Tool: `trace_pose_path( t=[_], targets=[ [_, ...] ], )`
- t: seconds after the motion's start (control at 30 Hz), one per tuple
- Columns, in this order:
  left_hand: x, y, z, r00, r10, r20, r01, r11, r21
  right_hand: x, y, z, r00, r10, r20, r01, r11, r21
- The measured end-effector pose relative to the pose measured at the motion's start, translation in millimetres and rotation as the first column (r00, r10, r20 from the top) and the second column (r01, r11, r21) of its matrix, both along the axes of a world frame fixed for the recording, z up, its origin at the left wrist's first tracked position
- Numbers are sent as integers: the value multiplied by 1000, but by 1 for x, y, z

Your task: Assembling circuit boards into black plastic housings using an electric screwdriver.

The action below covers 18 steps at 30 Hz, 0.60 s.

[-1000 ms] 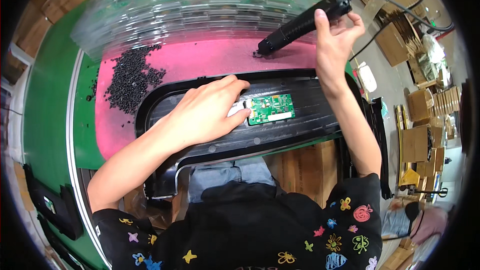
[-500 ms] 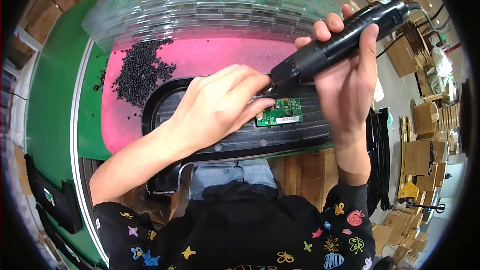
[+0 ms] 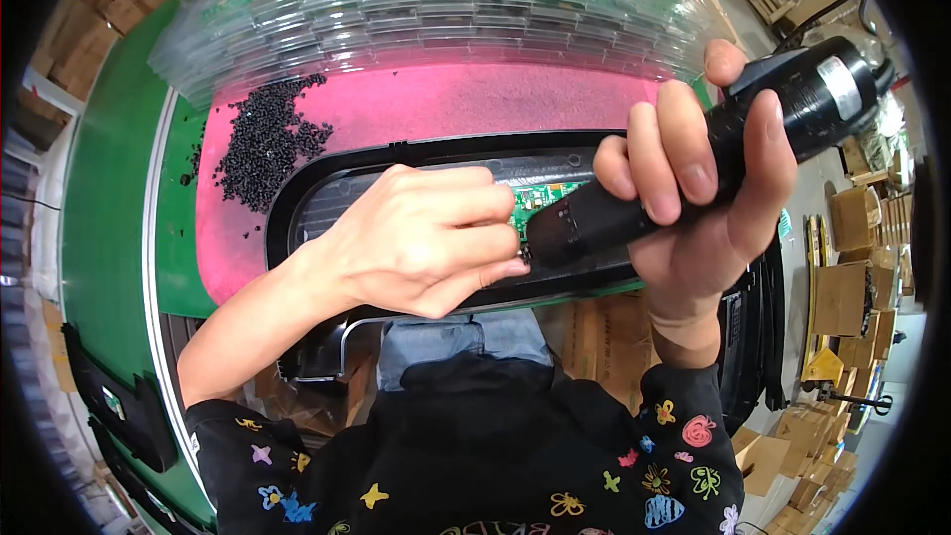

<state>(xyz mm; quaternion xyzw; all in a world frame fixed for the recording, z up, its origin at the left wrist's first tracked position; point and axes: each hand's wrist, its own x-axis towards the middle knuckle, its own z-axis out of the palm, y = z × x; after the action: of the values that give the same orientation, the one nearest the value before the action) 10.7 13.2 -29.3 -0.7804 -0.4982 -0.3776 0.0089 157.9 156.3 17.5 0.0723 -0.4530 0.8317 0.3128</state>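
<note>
1. Overhead, the desk (image 3: pixel 109 198) shows a smooth green top with a pale strip along its left edge; a pink mat (image 3: pixel 475 104) lies across it.
2. Brown cardboard boxes (image 3: pixel 852 267) stand at the right of the room, more at upper left.
3. Stacked clear ribbed plastic trays (image 3: pixel 436 0) line the far side, touching the mat.
4. A loose pile of small black screws (image 3: pixel 263 139) lies on the mat's left part.
5. A glossy black oval housing (image 3: pixel 327 188) rests on the mat at the near edge, a green circuit board (image 3: pixel 540 198) seated inside it.
6. Left hand (image 3: pixel 426 238): curled, fingertips pinched together just beside the board; what they pinch cannot be told.
7. Right hand (image 3: pixel 703 198): gripping a matte black cylindrical electric screwdriver (image 3: pixel 693 159), its tip down at the board by the left fingertips.
</note>
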Motion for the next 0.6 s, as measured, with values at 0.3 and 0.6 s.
trace_pose_path(
  t=[0.3, 0.6],
  targets=[
    [2, -1, -6, 955, -53, 292, 74, 995, -62, 9, 2, 13, 986, 81, -149, -17, 922, 388],
    [-5, -3, -7, 878, 41, 476, 50, 983, -176, 15, -13, 22, 925, -147, -352, 223, 957, 185]
  ],
)
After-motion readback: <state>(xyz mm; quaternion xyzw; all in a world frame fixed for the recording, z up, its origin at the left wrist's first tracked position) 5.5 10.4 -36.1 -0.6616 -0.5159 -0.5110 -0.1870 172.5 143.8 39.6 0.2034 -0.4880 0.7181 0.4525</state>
